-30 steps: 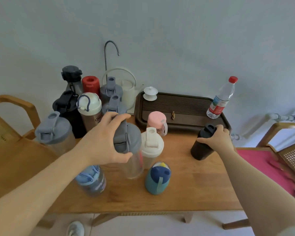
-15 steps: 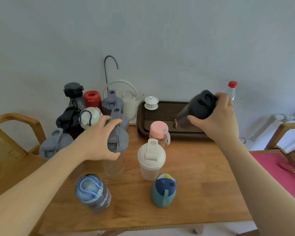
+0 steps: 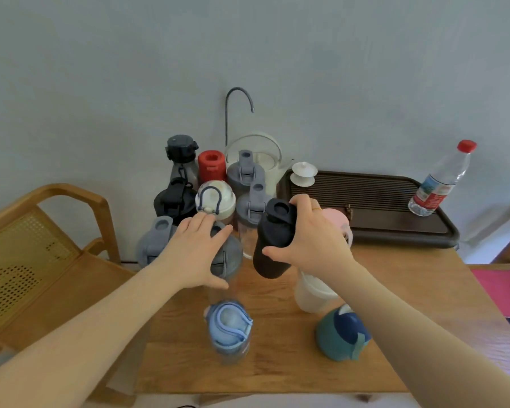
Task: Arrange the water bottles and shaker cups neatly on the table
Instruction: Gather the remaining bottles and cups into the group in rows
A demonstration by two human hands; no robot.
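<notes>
1. Left hand (image 3: 193, 254): same spot as half a second ago, grip clamped over lid of clear grey-lidded shaker (image 3: 226, 260), which stands on table (image 3: 395, 334) at front of bottle cluster; no visible shift since then.
2. Cluster behind, left to right: grey-lidded shaker (image 3: 153, 245), black bottle (image 3: 174, 198), cream-lidded cup (image 3: 215, 198), two more grey-lidded shakers, red-capped one at back. Packed tight, upright.
3. Blue-lidded bottle (image 3: 230, 328) near front edge, apart from cluster, not yet lined up.
4. Main change: black shaker (image 3: 273, 240) carried from above tray (image 3: 395, 207) over to middle, now airborne, tilted, just right of held grey shaker. Likely about to be set down in row beside it.
5. Black shaker look: matte dark body, flip cap shut, opaque, contents not visible.
6. Right hand (image 3: 315, 240): grip wrapped round black shaker body, thumb in front.
7. White shaker (image 3: 312, 293) and teal bottle (image 3: 340, 334) partly under right arm, loose, awaiting placement.
</notes>
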